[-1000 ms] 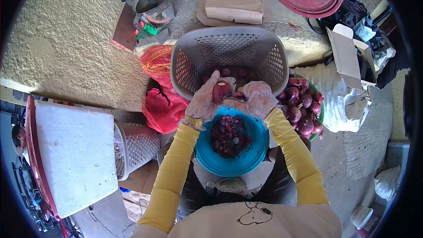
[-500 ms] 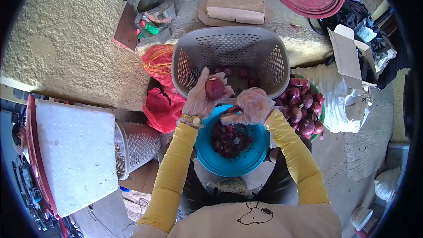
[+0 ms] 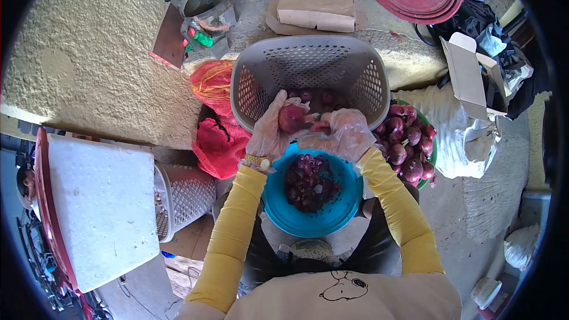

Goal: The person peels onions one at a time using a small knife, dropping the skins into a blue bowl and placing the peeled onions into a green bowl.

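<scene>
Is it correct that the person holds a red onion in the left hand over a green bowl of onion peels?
Not quite. The head view shows the left hand holding the red onion, and peels do lie in the bowl below, but that bowl is blue, not green.

Strong daylight is flooding the scene, washing out the rough pale-yellow plaster wall (image 3: pixel 101 53) and glaring off the white foam slab (image 3: pixel 101 207) below it. The fisheye lens is bending straight edges outward from the grey perforated plastic basket (image 3: pixel 308 77) at centre, and a black vignette is swallowing the corners. Detail is staying sharp near that basket while softening toward the rim.
</scene>
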The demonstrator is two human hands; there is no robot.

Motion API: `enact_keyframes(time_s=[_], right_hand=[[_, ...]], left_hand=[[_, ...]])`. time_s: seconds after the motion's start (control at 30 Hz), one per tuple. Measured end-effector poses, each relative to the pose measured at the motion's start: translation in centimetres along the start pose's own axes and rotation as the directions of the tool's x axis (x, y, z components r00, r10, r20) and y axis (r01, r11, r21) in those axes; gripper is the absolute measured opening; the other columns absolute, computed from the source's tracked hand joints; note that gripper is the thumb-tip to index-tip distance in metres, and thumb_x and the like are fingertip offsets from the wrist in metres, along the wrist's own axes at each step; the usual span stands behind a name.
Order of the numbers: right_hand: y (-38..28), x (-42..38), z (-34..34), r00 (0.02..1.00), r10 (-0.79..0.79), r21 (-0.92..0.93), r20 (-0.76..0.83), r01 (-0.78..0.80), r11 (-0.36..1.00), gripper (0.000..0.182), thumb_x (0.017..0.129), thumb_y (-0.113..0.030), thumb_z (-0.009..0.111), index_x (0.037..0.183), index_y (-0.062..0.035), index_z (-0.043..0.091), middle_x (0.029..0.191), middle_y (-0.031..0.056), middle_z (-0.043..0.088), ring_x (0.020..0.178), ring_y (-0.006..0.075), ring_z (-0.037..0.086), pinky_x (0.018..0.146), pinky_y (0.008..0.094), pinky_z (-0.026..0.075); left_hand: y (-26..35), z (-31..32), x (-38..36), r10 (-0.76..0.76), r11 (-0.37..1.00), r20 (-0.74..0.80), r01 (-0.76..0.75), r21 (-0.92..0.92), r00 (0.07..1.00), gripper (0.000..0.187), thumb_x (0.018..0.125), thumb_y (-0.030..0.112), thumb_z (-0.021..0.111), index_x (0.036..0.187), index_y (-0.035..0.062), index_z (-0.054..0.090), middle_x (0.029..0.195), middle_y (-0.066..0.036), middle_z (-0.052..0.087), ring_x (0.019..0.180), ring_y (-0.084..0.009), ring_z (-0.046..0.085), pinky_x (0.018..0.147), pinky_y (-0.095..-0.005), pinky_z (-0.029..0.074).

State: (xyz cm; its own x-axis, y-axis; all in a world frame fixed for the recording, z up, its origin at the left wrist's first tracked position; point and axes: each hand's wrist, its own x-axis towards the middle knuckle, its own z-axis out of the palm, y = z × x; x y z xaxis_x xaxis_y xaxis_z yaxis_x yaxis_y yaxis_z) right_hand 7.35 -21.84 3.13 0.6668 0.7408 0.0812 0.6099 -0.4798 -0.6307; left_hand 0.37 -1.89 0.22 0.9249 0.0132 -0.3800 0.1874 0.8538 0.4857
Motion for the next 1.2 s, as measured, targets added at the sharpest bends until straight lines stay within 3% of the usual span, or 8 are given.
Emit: enact_keyframes(time_s=[0.1,0.33,0.43,0.5,0.67,0.73,0.8,1.2], right_hand=[[0.6,0.0,0.0,0.992,0.123,-0.012,-0.031,-0.123,0.992,0.072,0.072,-0.076,0.074,0.089,-0.0054,0.073,0.083,0.0212,0.070,0.084,0.0420,0.068,0.077,0.0485,0.053],[1.0,0.1,0.3,0.996,0.078,-0.023,-0.051,-0.079,0.997,0.072,0.070,-0.074,0.076,0.086,-0.0042,0.071,0.080,0.0235,0.068,0.082,0.0449,0.067,0.076,0.0495,0.053],[1.0,0.0,0.4,0.995,0.090,0.023,-0.046,-0.089,0.996,0.069,0.071,-0.072,0.077,0.086,-0.0042,0.072,0.080,0.0235,0.068,0.082,0.0448,0.066,0.075,0.0489,0.053],[1.6,0.0,1.0,0.993,0.078,-0.073,-0.086,-0.084,0.994,0.065,0.072,-0.068,0.078,0.089,-0.0059,0.074,0.080,0.0222,0.068,0.082,0.0438,0.066,0.075,0.0487,0.053],[1.0,-0.1,0.5,0.995,0.067,-0.010,-0.071,-0.068,0.998,0.059,0.073,-0.064,0.079,0.091,-0.0079,0.076,0.079,0.0208,0.068,0.080,0.0430,0.066,0.074,0.0486,0.053],[1.2,0.0,0.6,0.995,0.076,-0.012,-0.069,-0.077,0.997,0.058,0.073,-0.063,0.079,0.091,-0.0086,0.076,0.079,0.0206,0.068,0.080,0.0428,0.066,0.074,0.0486,0.052],[1.6,0.2,0.7,0.997,0.077,-0.014,0.001,-0.077,0.997,0.057,0.074,-0.063,0.079,0.091,-0.0093,0.077,0.077,0.0209,0.067,0.078,0.0428,0.065,0.074,0.0488,0.052],[2.5,-0.1,1.5,0.998,0.036,-0.127,-0.051,-0.043,0.991,0.061,0.077,-0.068,0.073,0.084,-0.0075,0.074,0.080,0.0201,0.067,0.084,0.0411,0.066,0.079,0.0485,0.052]], left_hand=[[-0.8,0.0,0.4,0.026,1.000,0.001,-0.026,0.005,1.000,0.042,0.102,0.039,0.063,0.114,-0.0013,0.063,0.109,-0.018,0.068,0.101,-0.0294,0.069,0.086,-0.0487,0.062],[-1.2,0.2,0.4,0.001,0.999,0.103,-0.005,0.044,0.995,0.041,0.103,0.039,0.061,0.113,-0.0010,0.065,0.106,-0.015,0.070,0.098,-0.0275,0.070,0.085,-0.0446,0.063],[-1.2,0.9,0.0,-0.026,0.999,0.042,0.025,0.040,0.999,0.045,0.102,0.042,0.063,0.113,-0.0015,0.065,0.103,-0.013,0.070,0.095,-0.0227,0.069,0.081,-0.0384,0.062],[-1.3,0.9,0.1,-0.029,0.999,0.040,0.027,0.047,0.999,0.045,0.102,0.042,0.063,0.113,-0.0016,0.065,0.103,-0.013,0.070,0.095,-0.0228,0.069,0.081,-0.0386,0.062],[-1.5,0.3,0.5,-0.014,0.998,0.043,0.012,0.055,0.999,0.042,0.104,0.038,0.060,0.114,-0.0024,0.065,0.108,-0.018,0.071,0.099,-0.0297,0.071,0.088,-0.0450,0.062],[-1.5,0.6,0.3,-0.023,0.999,0.030,0.022,0.031,0.999,0.046,0.100,0.041,0.066,0.113,-0.0028,0.065,0.103,-0.014,0.070,0.094,-0.0232,0.069,0.082,-0.0402,0.064],[-1.4,1.1,0.0,-0.027,0.999,0.035,0.026,0.029,0.999,0.046,0.100,0.041,0.067,0.113,-0.0033,0.064,0.103,-0.015,0.070,0.094,-0.0232,0.069,0.081,-0.0403,0.064],[-1.5,0.1,0.3,-0.036,0.999,0.012,0.036,0.032,0.999,0.049,0.099,0.039,0.069,0.117,-0.0064,0.062,0.104,-0.014,0.068,0.096,-0.0210,0.068,0.083,-0.0342,0.063]])
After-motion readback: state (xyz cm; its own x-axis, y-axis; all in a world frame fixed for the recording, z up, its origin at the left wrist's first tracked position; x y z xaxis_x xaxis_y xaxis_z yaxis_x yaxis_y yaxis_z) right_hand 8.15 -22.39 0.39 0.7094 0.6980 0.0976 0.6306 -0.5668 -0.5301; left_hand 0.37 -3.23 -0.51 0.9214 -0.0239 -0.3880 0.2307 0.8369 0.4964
